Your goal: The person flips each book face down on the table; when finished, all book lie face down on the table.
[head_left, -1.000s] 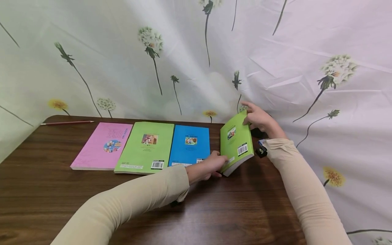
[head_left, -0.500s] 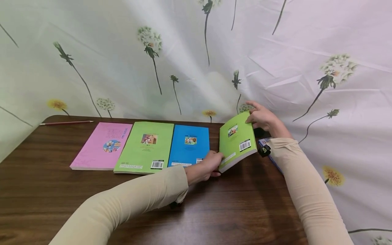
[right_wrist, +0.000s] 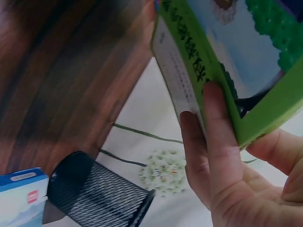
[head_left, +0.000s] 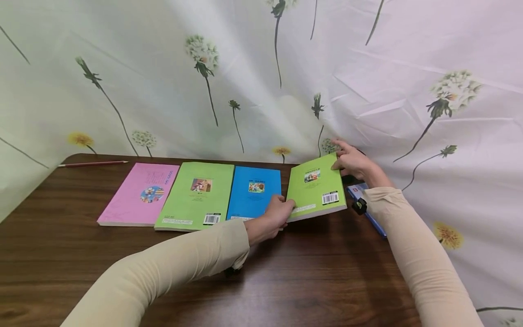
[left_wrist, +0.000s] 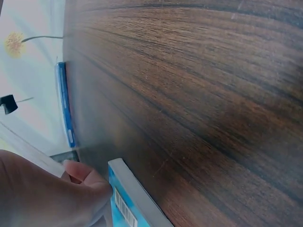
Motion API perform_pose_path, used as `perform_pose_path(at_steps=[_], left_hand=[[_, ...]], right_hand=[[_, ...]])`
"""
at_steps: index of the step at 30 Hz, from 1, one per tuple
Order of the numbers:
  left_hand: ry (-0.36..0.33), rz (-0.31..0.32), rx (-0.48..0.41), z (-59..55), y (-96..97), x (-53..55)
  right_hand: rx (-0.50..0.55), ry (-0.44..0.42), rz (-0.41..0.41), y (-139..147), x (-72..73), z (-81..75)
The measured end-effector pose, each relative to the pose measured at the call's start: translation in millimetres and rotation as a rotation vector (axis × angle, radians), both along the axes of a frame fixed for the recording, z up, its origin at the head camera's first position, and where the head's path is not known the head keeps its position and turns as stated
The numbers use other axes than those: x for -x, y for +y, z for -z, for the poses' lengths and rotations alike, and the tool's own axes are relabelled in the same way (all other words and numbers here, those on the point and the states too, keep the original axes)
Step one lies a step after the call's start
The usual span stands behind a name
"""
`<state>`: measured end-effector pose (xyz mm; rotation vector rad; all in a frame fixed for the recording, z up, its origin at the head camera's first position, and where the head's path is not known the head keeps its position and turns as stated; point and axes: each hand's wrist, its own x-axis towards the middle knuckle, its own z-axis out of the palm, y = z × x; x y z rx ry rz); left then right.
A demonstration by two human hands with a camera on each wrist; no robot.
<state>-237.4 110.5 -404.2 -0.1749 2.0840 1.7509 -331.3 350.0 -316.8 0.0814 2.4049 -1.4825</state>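
Note:
Both hands hold a green book [head_left: 316,188] slightly tilted above the right part of the table, its barcode side up in the head view. My left hand [head_left: 273,218] pinches its lower left corner, thumb on the cover, just over the right edge of a blue book [head_left: 249,200]. My right hand [head_left: 354,162] grips its upper right corner; in the right wrist view the fingers [right_wrist: 220,142] lie on the pictured cover and the thumb on the other side. Left of the blue book lie another green book [head_left: 184,200] and a pink book [head_left: 126,204], side by side.
A red pencil [head_left: 94,163] lies at the table's back left. Beside the right forearm is a blue-and-white box [head_left: 373,218]. A black mesh pen holder [right_wrist: 102,194] stands by the box in the right wrist view. A dandelion-print curtain [head_left: 253,81] hangs behind the table.
The held green book has turned flatter and shifted left, toward the blue book. My left hand has moved slightly left and up with it. More of the blue-and-white box shows.

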Motion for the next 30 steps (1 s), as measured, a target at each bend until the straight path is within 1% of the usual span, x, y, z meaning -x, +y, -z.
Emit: perform_pose_path(at_steps=[3, 8, 11, 17, 20, 23, 27, 30], left_hand=[[0.020, 0.006, 0.002, 1.3, -0.7, 0.8], [0.042, 0.016, 0.039, 1.7, -0.7, 1.5], [0.047, 0.029, 0.051, 1.7, -0.7, 1.2], [0.052, 0.055, 0.066, 0.9, -1.6, 0.9], [0.051, 0.078, 0.077, 0.7, -2.3, 1.3], [0.051, 0.118, 0.083, 1.2, -3.7, 1.6], [0.052, 0.174, 0.112, 0.4, -4.9, 0.8], [0.049, 0.202, 0.134, -1.0, -6.0, -0.5]], right_hand=[[-0.016, 0.000, -0.022, 2.9, 0.2, 6.7], [-0.028, -0.001, -0.071, 6.6, 1.0, 18.5], [-0.030, -0.001, -0.074, 8.9, 2.1, 25.5], [0.001, 0.002, -0.067, 12.1, 5.4, 40.4], [-0.011, 0.013, -0.074, 13.1, 5.5, 48.6], [-0.029, 0.034, -0.090, 13.4, 5.6, 56.9], [-0.081, 0.070, -0.100, 13.6, 6.2, 67.9], [-0.118, 0.084, -0.104, 12.3, 7.2, 74.5]])
